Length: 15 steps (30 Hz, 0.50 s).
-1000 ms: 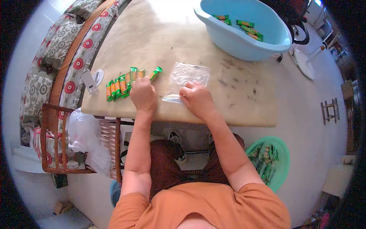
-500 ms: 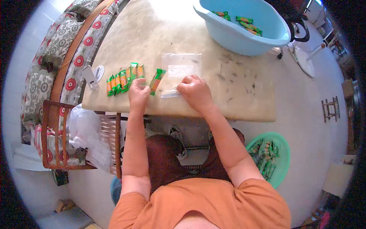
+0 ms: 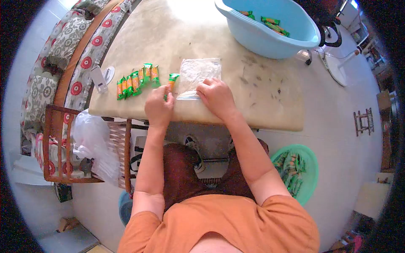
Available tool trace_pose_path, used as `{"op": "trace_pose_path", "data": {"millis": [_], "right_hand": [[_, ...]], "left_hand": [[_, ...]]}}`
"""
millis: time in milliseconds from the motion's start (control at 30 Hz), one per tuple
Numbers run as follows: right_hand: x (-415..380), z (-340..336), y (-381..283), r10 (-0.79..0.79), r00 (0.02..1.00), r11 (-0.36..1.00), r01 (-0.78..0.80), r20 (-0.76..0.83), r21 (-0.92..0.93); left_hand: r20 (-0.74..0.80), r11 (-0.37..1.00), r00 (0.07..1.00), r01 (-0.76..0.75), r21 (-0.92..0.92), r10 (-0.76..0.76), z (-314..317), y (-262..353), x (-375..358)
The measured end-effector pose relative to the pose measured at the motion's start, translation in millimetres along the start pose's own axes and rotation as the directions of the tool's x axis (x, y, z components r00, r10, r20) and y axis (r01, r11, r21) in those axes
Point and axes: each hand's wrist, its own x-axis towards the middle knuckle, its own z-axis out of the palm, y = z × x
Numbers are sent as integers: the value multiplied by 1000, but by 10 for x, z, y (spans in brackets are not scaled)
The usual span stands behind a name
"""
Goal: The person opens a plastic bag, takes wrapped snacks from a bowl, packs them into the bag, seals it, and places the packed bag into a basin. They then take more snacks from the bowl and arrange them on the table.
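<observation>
So, left hand [image 3: 159, 106] at packet [image 3: 172, 79], right hand [image 3: 217, 98] on bag [image 3: 200, 72].

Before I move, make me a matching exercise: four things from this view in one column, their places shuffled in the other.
1. flat clear plastic bag
2. single green-and-orange wrapped snack
3. large light-blue tub
4. green basin

A. on the floor
B. against the left hand
C. on the tabletop, toward its far right
D. under the fingertips of the right hand

Pairs: 1-D, 2-B, 3-C, 4-A.
</observation>
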Motion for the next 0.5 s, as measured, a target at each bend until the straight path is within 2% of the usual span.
{"op": "trace_pose_path", "data": {"millis": [100, 200, 333, 500], "right_hand": [[12, 0, 5, -1, 1000, 1000, 1, -4, -24], [13, 3, 5, 16, 1000, 999, -16, 1, -32], [12, 29, -8, 27, 1000, 998, -27, -3, -54], [8, 51, -7, 8, 1000, 998, -9, -14, -64]], "left_hand": [[-97, 965, 989, 84, -249, -111, -242, 110, -71], [26, 961, 1000, 24, -274, -18, -519, 297, -261], [116, 973, 983, -116, -202, 141, -545, 443, -369], [154, 987, 981, -103, -126, 122, -433, 524, -312]]}}
